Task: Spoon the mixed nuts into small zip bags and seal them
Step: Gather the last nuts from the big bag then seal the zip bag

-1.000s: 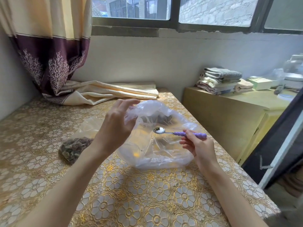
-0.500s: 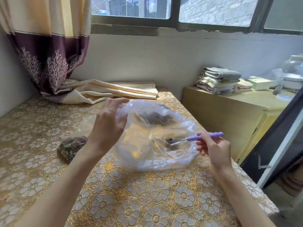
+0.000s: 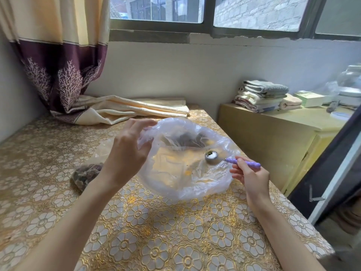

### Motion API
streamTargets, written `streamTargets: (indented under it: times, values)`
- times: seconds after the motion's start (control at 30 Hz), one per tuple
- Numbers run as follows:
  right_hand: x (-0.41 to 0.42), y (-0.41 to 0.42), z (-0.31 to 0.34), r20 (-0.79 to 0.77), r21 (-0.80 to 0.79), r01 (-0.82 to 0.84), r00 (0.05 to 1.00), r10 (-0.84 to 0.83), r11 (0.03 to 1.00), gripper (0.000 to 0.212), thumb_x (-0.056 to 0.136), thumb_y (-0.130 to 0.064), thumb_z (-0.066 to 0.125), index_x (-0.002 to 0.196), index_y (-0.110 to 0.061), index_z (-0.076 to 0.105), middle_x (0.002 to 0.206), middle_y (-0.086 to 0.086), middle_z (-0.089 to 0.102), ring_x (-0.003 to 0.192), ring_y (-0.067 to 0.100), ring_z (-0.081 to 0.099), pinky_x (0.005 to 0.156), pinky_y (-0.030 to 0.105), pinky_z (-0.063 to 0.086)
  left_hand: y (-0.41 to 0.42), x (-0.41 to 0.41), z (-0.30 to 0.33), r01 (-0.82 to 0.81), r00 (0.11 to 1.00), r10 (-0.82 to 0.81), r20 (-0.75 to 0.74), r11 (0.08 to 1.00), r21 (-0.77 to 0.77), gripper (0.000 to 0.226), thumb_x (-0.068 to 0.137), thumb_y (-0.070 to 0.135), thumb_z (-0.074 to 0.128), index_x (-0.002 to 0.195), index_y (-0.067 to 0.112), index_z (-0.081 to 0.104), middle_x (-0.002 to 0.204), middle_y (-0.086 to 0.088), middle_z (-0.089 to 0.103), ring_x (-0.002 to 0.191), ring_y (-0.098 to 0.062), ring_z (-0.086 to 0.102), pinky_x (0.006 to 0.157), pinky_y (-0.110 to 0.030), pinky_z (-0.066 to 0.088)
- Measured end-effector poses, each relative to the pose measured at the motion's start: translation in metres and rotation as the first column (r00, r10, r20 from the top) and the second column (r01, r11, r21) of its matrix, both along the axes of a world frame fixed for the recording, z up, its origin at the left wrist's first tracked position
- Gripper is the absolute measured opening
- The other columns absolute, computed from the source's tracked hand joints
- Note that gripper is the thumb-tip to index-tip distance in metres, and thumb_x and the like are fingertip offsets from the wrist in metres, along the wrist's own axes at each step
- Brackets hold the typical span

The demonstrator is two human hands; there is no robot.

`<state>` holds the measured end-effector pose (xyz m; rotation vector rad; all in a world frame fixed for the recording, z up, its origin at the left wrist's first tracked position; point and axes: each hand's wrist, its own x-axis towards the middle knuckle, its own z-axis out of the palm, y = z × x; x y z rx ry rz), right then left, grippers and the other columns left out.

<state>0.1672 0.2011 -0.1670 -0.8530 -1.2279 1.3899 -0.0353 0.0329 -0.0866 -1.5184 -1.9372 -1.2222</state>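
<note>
Bags: two, a big clear bag (image 3: pixel 187 173) with nuts (image 3: pixel 185 137) at its far side, and a smaller bag of nuts (image 3: pixel 86 173) lying just left of it.
Left hand (image 3: pixel 125 153): fingers pinch the big bag's rim, holding the mouth open.
Right hand (image 3: pixel 252 177): fingers grip one purple-handled spoon (image 3: pixel 224 159), its bowl over the bag mouth.
Table (image 3: pixel 156 241): flowered cover, bare near the front edge; right edge close beside the right hand.
Towels (image 3: pixel 261 94): one stack on the side cabinet (image 3: pixel 293 130).

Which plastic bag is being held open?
The big clear plastic bag in the middle: the left hand pinches its rim up, and the purple-handled spoon is at its mouth. The smaller bag of nuts lies flat, untouched, on the table behind the left wrist.
</note>
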Motion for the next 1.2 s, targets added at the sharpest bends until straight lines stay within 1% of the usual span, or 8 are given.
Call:
streamTargets:
  times: [0.13,0.37,0.53,0.6,0.8,1.0,1.07,1.2]
  values:
    - [-0.001,0.000,0.002,-0.086,-0.108,-0.089,0.993,0.080,0.990,0.013,0.093,-0.004,0.053,0.099,-0.002,0.065,0.081,0.013,0.067,0.062,0.011,0.062,0.055,0.016,0.053,0.002,-0.001,-0.005,0.007,1.000,-0.007,0.011,1.000,-0.011,0.037,0.080,-0.001,0.065,0.115,0.010,0.060,0.105,-0.003,0.056,0.078,-0.003,0.046,0.077,0.006,0.029]
    - [0.002,0.002,0.002,-0.139,-0.166,-0.155,0.981,0.133,0.974,0.015,0.093,-0.004,0.052,0.097,-0.003,0.066,0.076,0.010,0.066,0.063,0.013,0.062,0.055,0.017,0.052,0.005,-0.006,-0.010,0.006,0.997,-0.006,0.077,1.000,0.002,0.037,0.081,0.002,0.064,0.116,0.013,0.058,0.109,0.002,0.054,0.081,0.004,0.047,0.078,0.005,0.030]
    - [0.003,-0.005,0.007,-0.121,-0.116,-0.174,0.980,0.159,0.978,0.015,0.092,-0.002,0.052,0.089,-0.001,0.067,0.066,0.008,0.064,0.054,0.011,0.058,0.048,0.017,0.046,0.010,-0.013,-0.015,-0.036,0.977,0.047,0.209,0.998,-0.055,0.038,0.084,0.008,0.063,0.120,0.015,0.055,0.116,-0.007,0.056,0.092,-0.014,0.052,0.086,-0.032,0.047]
    - [0.001,-0.008,0.012,-0.129,-0.079,-0.183,0.977,0.172,0.980,0.016,0.091,-0.002,0.052,0.089,0.001,0.067,0.065,0.008,0.064,0.054,0.012,0.057,0.047,0.017,0.044,0.011,-0.016,-0.018,-0.028,0.961,0.052,0.272,0.995,-0.094,0.040,0.085,0.012,0.063,0.123,0.015,0.052,0.120,-0.008,0.055,0.092,-0.020,0.057,0.085,-0.038,0.049]
    - [-0.012,-0.021,0.031,-0.186,-0.015,-0.247,0.953,0.240,0.969,0.016,0.091,-0.001,0.051,0.089,0.002,0.067,0.062,0.007,0.063,0.052,0.014,0.055,0.046,0.018,0.043,0.007,-0.025,-0.038,0.034,0.961,0.058,0.270,0.945,-0.325,0.045,0.092,0.033,0.051,0.133,0.018,0.043,0.133,-0.003,0.048,0.101,-0.011,0.049,0.084,-0.027,0.045]
    - [-0.028,-0.032,0.039,-0.205,-0.014,-0.316,0.930,0.306,0.949,0.017,0.092,-0.001,0.049,0.091,0.002,0.065,0.062,0.005,0.065,0.051,0.012,0.054,0.047,0.017,0.043,-0.020,-0.050,-0.045,-0.221,0.975,0.219,0.026,0.971,0.087,0.025,0.089,0.020,0.054,0.113,0.011,0.055,0.106,-0.003,0.057,0.094,-0.021,0.052,0.084,-0.043,0.047]
    - [-0.033,-0.034,0.040,-0.201,-0.006,-0.335,0.923,0.327,0.942,0.017,0.092,-0.001,0.048,0.091,0.002,0.065,0.062,0.005,0.066,0.050,0.012,0.054,0.046,0.017,0.043,-0.032,-0.067,-0.057,-0.357,0.934,0.356,0.042,0.933,0.036,0.043,0.084,0.038,0.054,0.118,0.013,0.051,0.112,-0.007,0.055,0.100,-0.024,0.049,0.089,-0.042,0.040]
    - [-0.044,-0.037,0.043,-0.198,0.003,-0.364,0.913,0.357,0.932,0.016,0.092,-0.002,0.048,0.091,0.002,0.064,0.063,0.006,0.066,0.051,0.013,0.055,0.047,0.018,0.044,-0.047,-0.095,-0.085,-0.402,0.868,0.476,0.141,0.841,-0.362,0.101,0.062,0.075,0.058,0.141,0.023,0.024,0.139,-0.008,0.037,0.126,-0.028,0.036,0.101,-0.055,0.028]
